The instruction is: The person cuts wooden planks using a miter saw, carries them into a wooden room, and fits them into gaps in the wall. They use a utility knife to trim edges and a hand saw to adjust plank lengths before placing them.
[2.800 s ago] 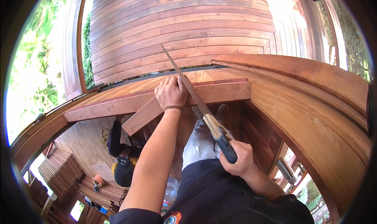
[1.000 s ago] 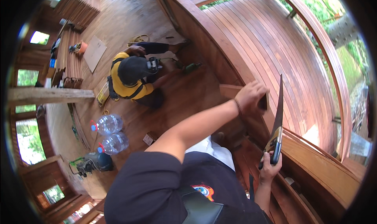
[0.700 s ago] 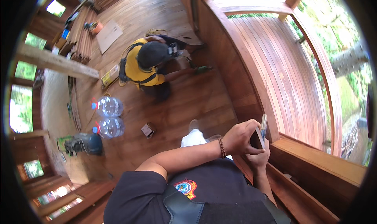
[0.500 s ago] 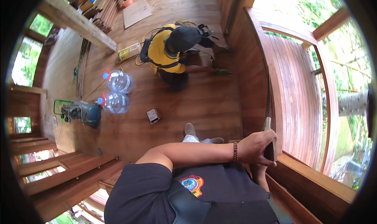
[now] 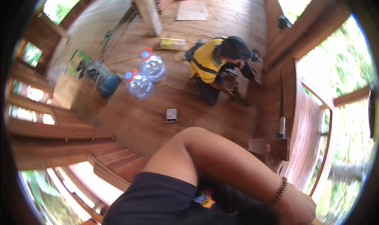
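Observation:
My left arm crosses in front of me, with a beaded bracelet at the wrist. My left hand [image 5: 298, 207] is at the lower right, its back toward me and its fingers hidden. Beyond it, my right hand [image 5: 270, 158] grips a short brown wooden board [image 5: 262, 147], with a digit showing on the board's face. From the board's far edge rises a long, narrow dark blade [image 5: 282, 92] with a paler lower part, perhaps a saw seen edge-on. Whether my right hand also holds that tool is hidden.
A co-worker in a yellow vest [image 5: 205, 65] crouches ahead by the wooden wall, using a green tool [image 5: 238, 98]. Two clear water jugs [image 5: 140, 85], a small white box [image 5: 171, 115], a compressor-like machine [image 5: 100, 79] and a wooden post [image 5: 147, 12] stand on the floor.
My left hand has left the wooden board and moved down to the lower right. The board now shows its broad face, with my right hand on it. The view has turned.

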The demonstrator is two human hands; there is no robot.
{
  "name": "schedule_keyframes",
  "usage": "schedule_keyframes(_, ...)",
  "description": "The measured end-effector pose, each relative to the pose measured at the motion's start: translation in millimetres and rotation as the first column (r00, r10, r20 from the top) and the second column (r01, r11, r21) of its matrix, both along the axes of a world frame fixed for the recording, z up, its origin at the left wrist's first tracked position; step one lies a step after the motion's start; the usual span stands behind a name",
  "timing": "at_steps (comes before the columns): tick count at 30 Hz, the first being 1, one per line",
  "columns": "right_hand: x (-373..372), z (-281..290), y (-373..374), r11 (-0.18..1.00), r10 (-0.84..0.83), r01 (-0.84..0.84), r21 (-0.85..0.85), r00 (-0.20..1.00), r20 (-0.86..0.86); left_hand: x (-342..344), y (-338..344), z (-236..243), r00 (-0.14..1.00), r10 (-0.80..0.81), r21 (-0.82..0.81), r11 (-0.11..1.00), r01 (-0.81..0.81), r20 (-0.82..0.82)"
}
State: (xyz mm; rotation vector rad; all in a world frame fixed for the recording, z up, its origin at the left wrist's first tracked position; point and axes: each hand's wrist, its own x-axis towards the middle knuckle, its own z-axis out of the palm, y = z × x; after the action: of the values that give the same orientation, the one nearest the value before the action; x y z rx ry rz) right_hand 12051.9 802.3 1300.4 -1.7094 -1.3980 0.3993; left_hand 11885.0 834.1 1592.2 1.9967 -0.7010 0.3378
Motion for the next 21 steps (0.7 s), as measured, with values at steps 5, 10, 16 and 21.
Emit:
schedule_keyframes(5,-18,4,40,0.955,0.275,-0.276,-0.106,0.961,-0.022,-6,14,29,0.996,0.091,-0.041,0.995,-0.091,-0.016)
schedule_keyframes(10,-52,-3,77,0.841,0.505,-0.529,-0.115,0.842,-0.189,-9,28,14,0.956,0.295,-0.131,0.947,-0.292,0.000)
schedule_keyframes(16,-96,-15,101,0.643,0.714,-0.758,-0.110,0.646,-0.271,-21,37,-10,0.847,0.530,-0.210,0.833,-0.513,0.034)
schedule_keyframes(21,-161,-34,119,0.407,0.853,-0.909,-0.084,0.412,-0.320,-69,48,-53,0.624,0.781,-0.369,0.592,-0.716,0.042)
